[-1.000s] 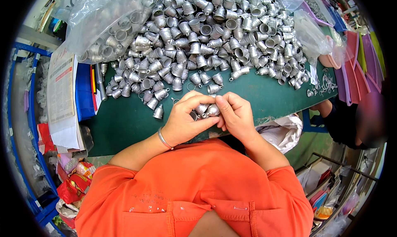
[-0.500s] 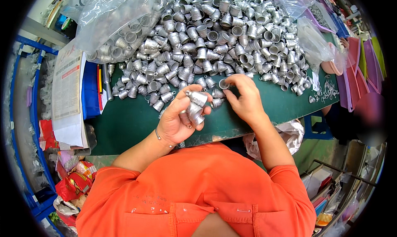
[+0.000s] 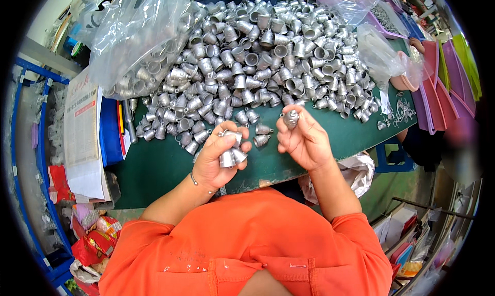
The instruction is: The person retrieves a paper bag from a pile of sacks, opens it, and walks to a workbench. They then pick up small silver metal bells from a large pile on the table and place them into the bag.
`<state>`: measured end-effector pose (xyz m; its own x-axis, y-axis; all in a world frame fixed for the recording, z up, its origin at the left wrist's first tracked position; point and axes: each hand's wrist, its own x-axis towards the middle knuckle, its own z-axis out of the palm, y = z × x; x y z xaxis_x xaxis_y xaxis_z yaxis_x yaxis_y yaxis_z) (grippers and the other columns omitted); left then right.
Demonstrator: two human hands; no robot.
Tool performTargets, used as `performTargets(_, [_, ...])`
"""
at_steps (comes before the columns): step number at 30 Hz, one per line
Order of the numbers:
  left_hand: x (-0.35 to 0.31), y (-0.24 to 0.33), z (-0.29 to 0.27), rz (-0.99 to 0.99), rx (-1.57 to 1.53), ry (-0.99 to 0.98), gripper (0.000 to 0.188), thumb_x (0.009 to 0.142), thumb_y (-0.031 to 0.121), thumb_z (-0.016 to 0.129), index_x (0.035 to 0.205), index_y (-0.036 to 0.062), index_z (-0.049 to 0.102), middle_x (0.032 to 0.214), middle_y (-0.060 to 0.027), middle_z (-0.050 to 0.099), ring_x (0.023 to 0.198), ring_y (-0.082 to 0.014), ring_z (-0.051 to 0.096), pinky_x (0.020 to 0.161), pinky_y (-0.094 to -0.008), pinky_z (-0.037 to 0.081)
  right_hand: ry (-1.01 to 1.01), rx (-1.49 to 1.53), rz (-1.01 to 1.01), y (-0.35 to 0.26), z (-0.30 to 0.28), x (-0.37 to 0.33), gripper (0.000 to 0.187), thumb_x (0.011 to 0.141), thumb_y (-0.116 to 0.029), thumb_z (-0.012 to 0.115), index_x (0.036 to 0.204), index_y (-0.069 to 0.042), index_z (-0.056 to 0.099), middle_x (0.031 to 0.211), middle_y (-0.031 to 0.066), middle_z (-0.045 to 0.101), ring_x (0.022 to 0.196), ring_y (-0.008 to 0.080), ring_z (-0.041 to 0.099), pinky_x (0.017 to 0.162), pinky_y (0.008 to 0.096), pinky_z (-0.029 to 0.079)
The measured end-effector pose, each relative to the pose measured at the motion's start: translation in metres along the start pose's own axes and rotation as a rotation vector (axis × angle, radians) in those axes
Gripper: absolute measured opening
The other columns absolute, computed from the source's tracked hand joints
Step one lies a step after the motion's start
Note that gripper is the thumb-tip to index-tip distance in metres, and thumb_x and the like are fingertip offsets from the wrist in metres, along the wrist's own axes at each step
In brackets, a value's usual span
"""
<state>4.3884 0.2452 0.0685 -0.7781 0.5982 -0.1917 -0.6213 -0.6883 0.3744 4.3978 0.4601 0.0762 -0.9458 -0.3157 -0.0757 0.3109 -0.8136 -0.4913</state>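
Several small silver metal bells (image 3: 227, 158) sit in my left hand (image 3: 210, 159), its fingers curled round them. Between the thumb and fingers of my right hand (image 3: 309, 144), a single metal bell (image 3: 291, 119) is held up with its loop end showing. A few loose bells (image 3: 262, 140) lie on the green tabletop (image 3: 268, 164) between the two hands. Beyond both hands spreads a large heap of the same bells (image 3: 268, 58), lying at all angles.
A clear plastic bag (image 3: 139, 43) with bells inside lies at the left of the heap. Nearer me are a newspaper (image 3: 82, 125) and pens (image 3: 124, 120). At the right stand a pink container (image 3: 407, 79), small metal rings (image 3: 405, 110) and coloured plastic bins (image 3: 446, 89).
My right hand has picked up a bell from the table and turned palm upward, lifting it. My left hand has closed more around its bells and shifted slightly.
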Motion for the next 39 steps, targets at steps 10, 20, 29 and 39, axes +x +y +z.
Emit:
performTargets(10, [0.0, -0.001, 0.007, -0.02, 0.09, 0.048, 0.02, 0.079, 0.008, 0.06, 0.097, 0.0125, 0.052, 0.097, -0.0097, 0.053, 0.08, -0.0193, 0.052, 0.05, -0.0293, 0.049, 0.116, -0.238, -0.079, -0.059, 0.041, 0.042, 0.038, 0.095, -0.036, 0.036, 0.099, -0.002, 0.052, 0.064, 0.0057, 0.052, 0.045, 0.0157, 0.046, 0.042, 0.0275, 0.039])
performTargets(20, [-0.002, 0.005, 0.012, 0.018, 0.044, 0.024, 0.02, 0.079, 0.007, 0.061, 0.096, 0.013, 0.052, 0.094, -0.0094, 0.052, 0.08, -0.0191, 0.052, 0.051, -0.0296, 0.049, 0.641, -0.454, -0.378, -0.228, 0.001, 0.188, 0.027, 0.094, -0.03, 0.041, 0.093, -0.005, 0.048, 0.073, 0.005, 0.053, 0.059, 0.0151, 0.053, 0.053, 0.0285, 0.047])
performTargets(29, [0.002, 0.014, 0.002, 0.05, 0.037, 0.066, 0.02, 0.081, 0.009, 0.058, 0.1, 0.012, 0.051, 0.097, -0.0104, 0.05, 0.081, -0.0202, 0.052, 0.051, -0.0302, 0.049, 0.179, -0.955, -0.41, -0.046, 0.033, 0.078, 0.036, 0.07, 0.009, 0.063, 0.103, -0.001, 0.053, 0.095, 0.0013, 0.053, 0.084, 0.0082, 0.052, 0.07, 0.0227, 0.044])
performTargets(39, [0.002, 0.009, 0.003, 0.01, 0.051, 0.061, 0.02, 0.081, 0.01, 0.059, 0.099, 0.0112, 0.052, 0.097, -0.0092, 0.049, 0.081, -0.018, 0.051, 0.053, -0.0277, 0.05, 0.185, -0.973, -0.469, 0.01, 0.017, 0.023, 0.025, 0.074, 0.004, 0.063, 0.097, -0.001, 0.056, 0.093, 0.0035, 0.053, 0.078, 0.0109, 0.054, 0.068, 0.0219, 0.045])
